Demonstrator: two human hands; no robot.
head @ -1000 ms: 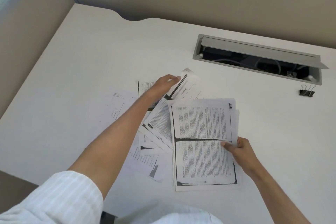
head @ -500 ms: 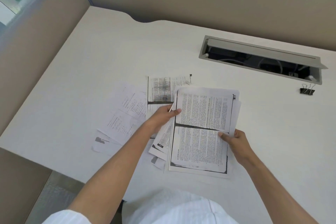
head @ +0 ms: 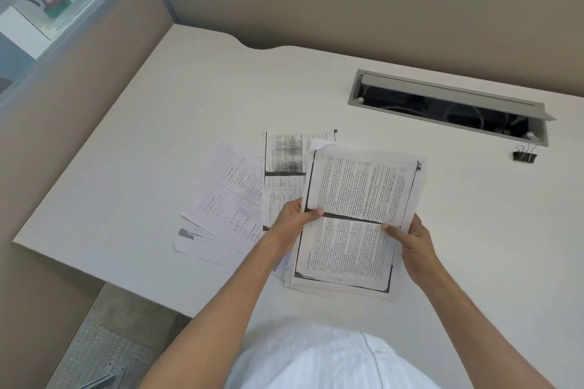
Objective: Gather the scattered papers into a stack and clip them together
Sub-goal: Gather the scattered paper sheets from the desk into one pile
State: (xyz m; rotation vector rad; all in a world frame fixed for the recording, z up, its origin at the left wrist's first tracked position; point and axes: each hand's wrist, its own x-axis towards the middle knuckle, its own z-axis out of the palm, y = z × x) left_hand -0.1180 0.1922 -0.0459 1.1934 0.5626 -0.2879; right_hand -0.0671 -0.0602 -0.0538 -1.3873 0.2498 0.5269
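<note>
A stack of printed papers point(head: 357, 199) is held over the middle of the white desk point(head: 158, 151). My left hand point(head: 295, 216) grips its left edge and my right hand point(head: 410, 238) grips its right edge, thumbs on the top page. Loose sheets still lie on the desk to the left: one with a dark smudged print point(head: 284, 161), a sheet of fine text point(head: 230, 196) beside it, and another partly under that near the desk's front edge point(head: 196, 243). A black binder clip point(head: 524, 155) lies at the right, apart from both hands.
An open grey cable tray point(head: 448, 104) is sunk into the desk at the back right, just behind the clip. Beige partition walls close the back and left. The desk's front-left edge drops to the floor point(head: 104, 341).
My left hand drew a sheet in from the scattered pile and came to the stack's left edge, so both hands now hold the stack. The view has shifted a little.
</note>
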